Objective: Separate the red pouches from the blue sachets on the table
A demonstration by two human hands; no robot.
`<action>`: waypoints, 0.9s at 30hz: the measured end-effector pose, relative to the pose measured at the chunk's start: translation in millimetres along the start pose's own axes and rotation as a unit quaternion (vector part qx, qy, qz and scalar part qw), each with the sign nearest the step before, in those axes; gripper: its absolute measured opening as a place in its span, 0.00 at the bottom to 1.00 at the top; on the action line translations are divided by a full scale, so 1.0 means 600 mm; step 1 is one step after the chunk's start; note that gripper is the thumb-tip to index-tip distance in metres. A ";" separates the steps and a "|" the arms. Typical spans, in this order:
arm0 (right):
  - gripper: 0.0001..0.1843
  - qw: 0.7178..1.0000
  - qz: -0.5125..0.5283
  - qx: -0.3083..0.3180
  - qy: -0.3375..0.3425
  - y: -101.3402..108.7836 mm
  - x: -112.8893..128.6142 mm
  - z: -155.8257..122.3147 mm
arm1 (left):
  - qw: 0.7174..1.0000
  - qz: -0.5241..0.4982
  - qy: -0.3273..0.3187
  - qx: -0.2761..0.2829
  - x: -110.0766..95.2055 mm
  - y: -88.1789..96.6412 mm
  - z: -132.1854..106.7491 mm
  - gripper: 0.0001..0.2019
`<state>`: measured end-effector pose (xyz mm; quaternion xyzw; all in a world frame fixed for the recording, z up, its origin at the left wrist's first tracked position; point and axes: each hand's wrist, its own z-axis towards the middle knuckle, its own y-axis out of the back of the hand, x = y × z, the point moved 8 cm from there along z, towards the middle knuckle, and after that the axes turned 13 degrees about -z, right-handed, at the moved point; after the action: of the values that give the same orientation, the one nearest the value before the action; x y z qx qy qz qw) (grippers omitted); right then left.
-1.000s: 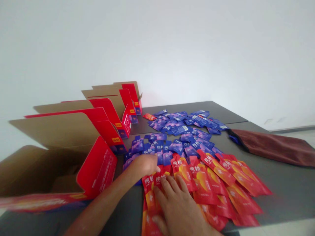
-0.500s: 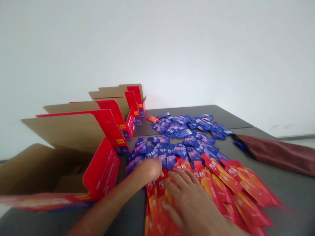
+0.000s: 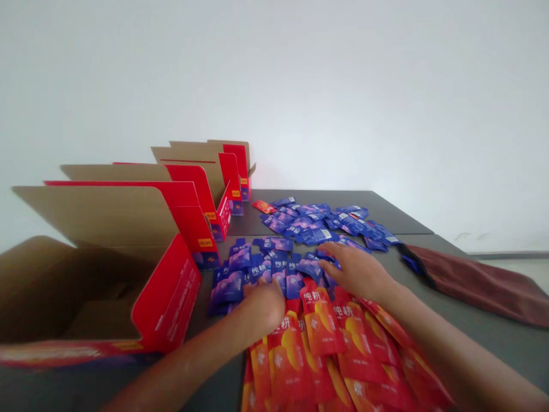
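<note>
Reaching into loose sachets with both hands: left hand (image 3: 263,303) curled and bearing down on blue sachets (image 3: 274,266) where they meet red sachets (image 3: 319,320), fingers hidden, so any grip cannot be told; right hand (image 3: 355,272) spread wide, fingertips resting on the blue ones. Open carton (image 3: 167,297) standing just left of the pile, more cartons (image 3: 206,194) lined up behind it. Narrow strip of grey table (image 3: 218,366) running between carton and sachets; wider room lying right, toward a maroon cloth (image 3: 476,283).
</note>
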<state>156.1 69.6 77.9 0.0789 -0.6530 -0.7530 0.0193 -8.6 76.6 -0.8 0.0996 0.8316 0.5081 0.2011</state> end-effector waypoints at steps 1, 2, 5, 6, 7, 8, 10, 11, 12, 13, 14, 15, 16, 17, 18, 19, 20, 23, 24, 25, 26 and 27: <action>0.22 1.000 -0.003 -0.001 -0.016 -0.002 -0.027 0.004 | 1.000 -0.004 0.010 0.005 0.001 0.001 -0.001 0.28; 0.22 1.000 -0.004 -0.002 -0.029 -0.004 -0.054 0.007 | 1.000 -0.007 0.022 0.011 0.003 0.002 -0.002 0.30; 0.22 0.999 0.013 -0.001 -0.043 -0.016 -0.131 0.011 | 0.998 -0.010 0.054 0.021 0.006 0.005 0.000 0.34; 0.22 0.999 0.022 0.000 -0.042 -0.022 -0.154 0.011 | 0.998 -0.008 0.061 0.020 0.006 0.006 0.002 0.35; 0.22 0.999 0.031 0.002 -0.039 -0.030 -0.174 0.011 | 0.998 -0.005 0.068 0.016 0.006 0.007 0.003 0.35; 0.22 0.999 0.040 0.003 -0.032 -0.039 -0.193 0.009 | 0.997 -0.002 0.075 0.011 0.007 0.007 0.004 0.35; 0.21 0.998 0.058 -0.003 -0.026 -0.057 -0.226 0.004 | 0.996 0.006 0.092 0.002 0.008 0.007 0.005 0.32; 0.20 0.997 0.068 -0.013 -0.032 -0.065 -0.242 0.000 | 0.995 0.010 0.100 -0.001 0.008 0.006 0.006 0.32; 0.20 0.996 0.079 -0.026 -0.042 -0.071 -0.257 -0.004 | 0.994 0.014 0.109 -0.002 0.009 0.004 0.006 0.32; 0.19 0.994 0.090 -0.039 -0.052 -0.076 -0.270 -0.010 | 0.993 0.019 0.117 -0.003 0.010 0.002 0.006 0.32; 0.18 0.992 0.102 -0.048 -0.057 -0.080 -0.279 -0.015 | 0.992 0.025 0.125 -0.004 0.010 0.001 0.006 0.33; 0.17 0.990 0.115 -0.051 -0.057 -0.083 -0.283 -0.020 | 0.991 0.032 0.133 -0.007 0.011 0.000 0.006 0.32; 0.17 0.990 0.126 -0.048 -0.049 -0.085 -0.283 -0.025 | 0.990 0.039 0.135 -0.012 0.010 0.000 0.006 0.31; 0.16 0.989 0.136 -0.038 -0.035 -0.086 -0.278 -0.028 | 0.990 0.045 0.135 -0.013 0.009 -0.001 0.007 0.31; 0.16 0.989 0.143 -0.026 -0.020 -0.086 -0.271 -0.031 | 0.989 0.051 0.138 -0.011 0.009 -0.003 0.008 0.30; 0.15 0.989 0.150 -0.012 -0.008 -0.086 -0.263 -0.034 | 0.988 0.056 0.141 -0.007 0.009 -0.005 0.010 0.30; 0.14 0.988 0.155 0.005 0.001 -0.086 -0.254 -0.036 | 0.987 0.061 0.146 -0.004 0.009 -0.007 0.011 0.30; 0.12 0.982 0.178 0.060 0.018 -0.090 -0.225 -0.042 | 0.984 0.081 0.161 -0.005 0.009 -0.008 0.012 0.29; 0.12 0.980 0.185 0.075 0.027 -0.091 -0.215 -0.045 | 0.983 0.086 0.164 -0.007 0.009 -0.008 0.012 0.29; 0.12 0.977 0.188 0.088 0.039 -0.091 -0.204 -0.048 | 0.982 0.088 0.166 -0.009 0.008 -0.007 0.012 0.28; 0.14 0.976 0.186 0.101 0.053 -0.091 -0.192 -0.052 | 0.982 0.087 0.165 -0.011 0.007 -0.007 0.011 0.28; 0.15 0.975 0.179 0.113 0.068 -0.091 -0.181 -0.056 | 0.983 0.085 0.164 -0.013 0.007 -0.007 0.011 0.28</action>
<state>271.9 58.8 29.9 0.0129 -0.7345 -0.6516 0.1891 -9.2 81.3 -8.1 0.0825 0.8353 0.5432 0.0191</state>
